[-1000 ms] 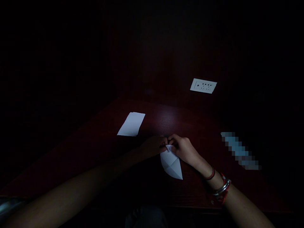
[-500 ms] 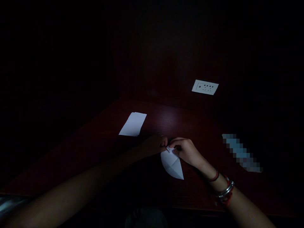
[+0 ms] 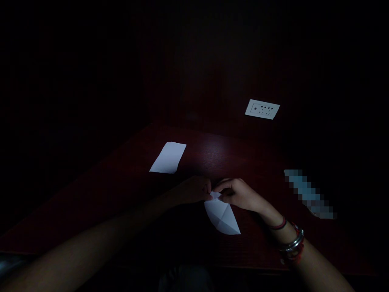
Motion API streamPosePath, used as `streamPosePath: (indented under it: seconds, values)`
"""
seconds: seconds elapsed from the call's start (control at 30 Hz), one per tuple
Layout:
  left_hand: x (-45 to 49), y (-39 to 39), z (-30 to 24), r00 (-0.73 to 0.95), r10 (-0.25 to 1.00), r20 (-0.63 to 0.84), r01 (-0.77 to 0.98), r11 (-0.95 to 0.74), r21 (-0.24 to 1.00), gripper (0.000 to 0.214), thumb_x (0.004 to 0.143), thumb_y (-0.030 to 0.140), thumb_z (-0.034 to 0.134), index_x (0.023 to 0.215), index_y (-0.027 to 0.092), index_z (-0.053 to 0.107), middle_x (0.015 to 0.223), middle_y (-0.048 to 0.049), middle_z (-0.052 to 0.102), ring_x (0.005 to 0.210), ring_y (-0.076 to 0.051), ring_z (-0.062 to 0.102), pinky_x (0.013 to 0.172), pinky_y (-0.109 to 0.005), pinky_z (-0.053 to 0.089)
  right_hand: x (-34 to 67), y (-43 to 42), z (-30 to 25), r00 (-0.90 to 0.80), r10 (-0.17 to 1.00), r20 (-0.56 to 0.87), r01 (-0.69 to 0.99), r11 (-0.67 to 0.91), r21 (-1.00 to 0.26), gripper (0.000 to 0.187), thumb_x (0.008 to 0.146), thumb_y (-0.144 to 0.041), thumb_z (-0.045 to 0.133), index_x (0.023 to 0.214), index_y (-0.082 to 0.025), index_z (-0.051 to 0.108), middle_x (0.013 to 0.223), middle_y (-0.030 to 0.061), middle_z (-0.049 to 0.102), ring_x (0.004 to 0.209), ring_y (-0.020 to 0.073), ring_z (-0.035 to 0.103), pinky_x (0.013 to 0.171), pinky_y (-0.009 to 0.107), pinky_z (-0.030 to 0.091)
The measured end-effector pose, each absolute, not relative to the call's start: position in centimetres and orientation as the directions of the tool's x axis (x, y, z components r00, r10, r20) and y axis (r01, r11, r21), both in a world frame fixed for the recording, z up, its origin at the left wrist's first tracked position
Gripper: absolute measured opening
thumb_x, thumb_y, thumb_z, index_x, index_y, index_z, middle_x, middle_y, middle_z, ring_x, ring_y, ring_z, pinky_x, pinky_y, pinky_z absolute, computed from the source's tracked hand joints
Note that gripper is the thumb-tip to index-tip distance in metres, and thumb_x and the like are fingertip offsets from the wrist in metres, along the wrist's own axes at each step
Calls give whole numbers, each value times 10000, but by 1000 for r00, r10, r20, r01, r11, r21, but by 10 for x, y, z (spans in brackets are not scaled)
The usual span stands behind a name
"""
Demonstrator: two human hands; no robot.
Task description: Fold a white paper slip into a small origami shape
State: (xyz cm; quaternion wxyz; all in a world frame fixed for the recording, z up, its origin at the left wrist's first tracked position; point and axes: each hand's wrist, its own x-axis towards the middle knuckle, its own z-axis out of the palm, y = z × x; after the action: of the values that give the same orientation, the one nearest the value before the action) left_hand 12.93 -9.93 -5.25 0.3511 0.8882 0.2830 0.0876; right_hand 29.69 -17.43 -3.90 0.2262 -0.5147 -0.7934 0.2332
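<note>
A folded white sheet of paper (image 3: 222, 217) is held low over the dark red table (image 3: 252, 243), its creases visible and a pointed corner turned toward me. My left hand (image 3: 197, 190), in shadow, pinches the upper left of the paper. Thumb and fingers of my right hand (image 3: 240, 194) close on its upper right edge. Between the two hands the top of the paper is bent over in a small fold. Bracelets (image 3: 293, 243) circle my right wrist.
A small stack of white paper (image 3: 168, 158) lies farther back on the left. On the right is a long blurred-out bluish object (image 3: 310, 194). A white power socket (image 3: 262, 109) is set in the dark wall behind the table.
The fold at the paper's top looks wider and flatter between my fingers. The paper's lower corner has shifted slightly right and toward me. Both hands keep their grip.
</note>
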Motion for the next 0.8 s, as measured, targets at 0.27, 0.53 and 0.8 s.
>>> streamPosePath:
  seconds: [0.27,0.53,0.8]
  values:
    - [133,-103,-56,797,602,-32,423,-522,741,348,571,358,573,857,170,512,729,13,545,635,-113,505,534,-194,346,296,-177,-35,-315,928,198,797,372,-476,255,638,-25,454,825,-153,570,746,17,559,676,100,504,621,198,380]
    - [141,-102,-51,807,586,-78,249,-217,944,281,642,404,510,745,143,514,590,35,486,518,-75,439,464,-184,308,294,-180,-27,-275,847,456,724,494,-481,196,731,-80,383,821,-158,539,799,40,497,736,116,480,647,223,395]
    - [141,-100,-44,705,686,181,145,-389,910,268,741,401,391,735,146,475,601,36,442,548,-76,421,501,-192,330,296,-175,-24,-130,841,524,610,485,-627,138,718,-169,470,825,-178,557,914,54,499,838,139,485,686,256,422]
